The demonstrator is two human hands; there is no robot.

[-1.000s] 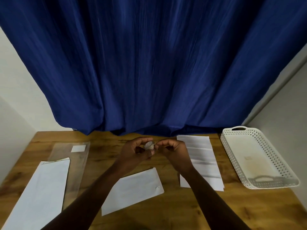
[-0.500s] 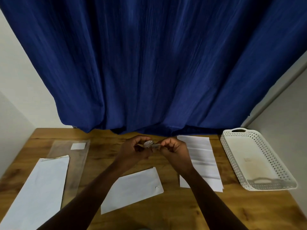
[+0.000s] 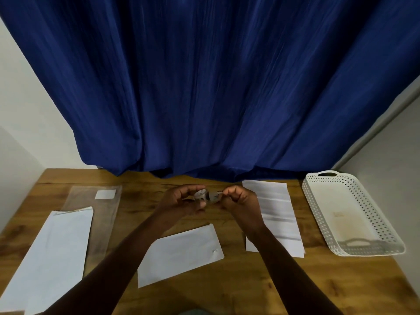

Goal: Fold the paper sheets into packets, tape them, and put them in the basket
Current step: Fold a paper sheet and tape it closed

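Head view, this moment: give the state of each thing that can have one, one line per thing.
tape roll: held in the left hand, off the table
tape strip: pulled out, pinched by the right hand
folded packet: flat on the table, nothing touching it
basket: upright, no packets inside
creased sheet: lying flat beside the basket
plastic sleeve: flat, partly under a white sheet

**Bare Forearms, No Sleeves Showing**

Two arms are entering from the frame's 6 o'clock edge, both uncovered along their whole visible length. No sleeve, cuff, watch, ring or glove is showing on either. The left hand (image 3: 181, 201) is sitting toward 9 o'clock of the right hand (image 3: 241, 201). Lighting is leaving the arms in shadow, so finer details are blurring out.
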